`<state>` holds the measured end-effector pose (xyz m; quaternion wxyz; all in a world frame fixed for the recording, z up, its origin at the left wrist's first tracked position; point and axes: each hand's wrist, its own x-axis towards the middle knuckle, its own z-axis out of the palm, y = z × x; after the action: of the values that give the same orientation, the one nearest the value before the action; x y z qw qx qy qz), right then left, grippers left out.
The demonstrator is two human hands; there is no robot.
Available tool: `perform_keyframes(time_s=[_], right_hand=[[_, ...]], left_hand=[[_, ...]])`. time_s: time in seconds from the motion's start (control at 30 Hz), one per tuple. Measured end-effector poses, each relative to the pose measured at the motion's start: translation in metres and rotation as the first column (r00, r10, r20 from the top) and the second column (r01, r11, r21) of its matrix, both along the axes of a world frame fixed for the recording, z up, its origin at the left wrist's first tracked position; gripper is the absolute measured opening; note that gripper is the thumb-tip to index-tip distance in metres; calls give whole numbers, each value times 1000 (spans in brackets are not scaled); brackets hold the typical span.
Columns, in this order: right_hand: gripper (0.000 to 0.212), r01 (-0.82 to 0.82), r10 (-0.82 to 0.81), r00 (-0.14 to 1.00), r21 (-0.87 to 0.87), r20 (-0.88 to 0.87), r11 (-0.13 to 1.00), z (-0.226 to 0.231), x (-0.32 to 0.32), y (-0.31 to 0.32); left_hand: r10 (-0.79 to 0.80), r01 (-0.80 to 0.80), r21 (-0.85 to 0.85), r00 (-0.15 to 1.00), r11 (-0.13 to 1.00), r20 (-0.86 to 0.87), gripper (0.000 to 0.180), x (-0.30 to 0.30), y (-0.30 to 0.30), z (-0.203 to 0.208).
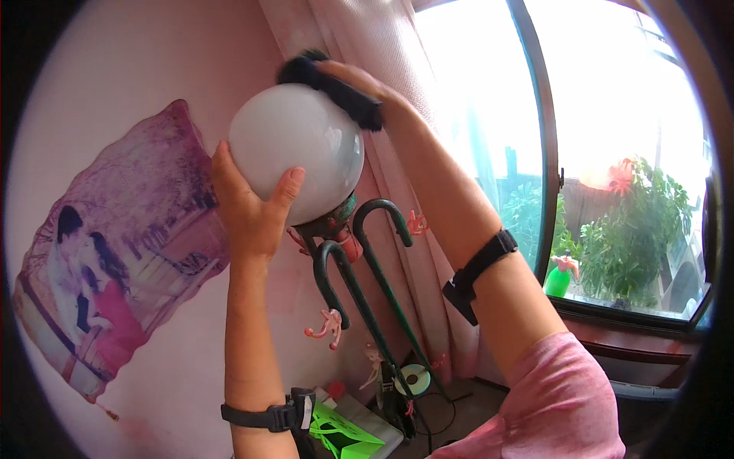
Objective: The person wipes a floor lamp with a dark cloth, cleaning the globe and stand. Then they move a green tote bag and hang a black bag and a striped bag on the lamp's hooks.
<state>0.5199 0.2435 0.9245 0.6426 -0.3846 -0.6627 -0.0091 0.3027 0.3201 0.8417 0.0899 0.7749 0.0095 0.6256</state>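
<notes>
Right now the round white lamp ball point(297, 149) sits high up on its dark green stand point(359, 283), close to the pink wall point(145, 76) and just beside the pink curtain point(359, 30). It looks like the wiping step is going on.

The left hand point(248, 203) cups the ball from the lower left side. Its thumb lies flat on the front of the glass, so this hand is wrapped on the ball and holds it steady. The right hand point(359, 84) is up on top of the ball. It presses a black fuzzy cloth point(336, 88) onto the glass, with the fingers folded over the cloth.

I think the top is being cleaned and the sides and front are not done yet. The next move needs a soft push, because the ball is smooth and could turn or wobble on its stand. The left hand should hold tight while the cloth slides down around the ball.

Lower down, small pink figures point(329, 325) hang from the curly green hooks. A big picture point(115, 260) is stuck on the wall to the left. A window point(612, 153) with green plants point(634, 229) outside is on the right.
</notes>
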Motion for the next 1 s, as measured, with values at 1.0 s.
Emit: perform_keyframes(time_s=[1.0], right_hand=[[54, -336, 268, 874, -106, -406, 936, -76, 24, 17]], left_hand=[[145, -152, 42, 982, 988, 124, 106, -7, -1, -7]])
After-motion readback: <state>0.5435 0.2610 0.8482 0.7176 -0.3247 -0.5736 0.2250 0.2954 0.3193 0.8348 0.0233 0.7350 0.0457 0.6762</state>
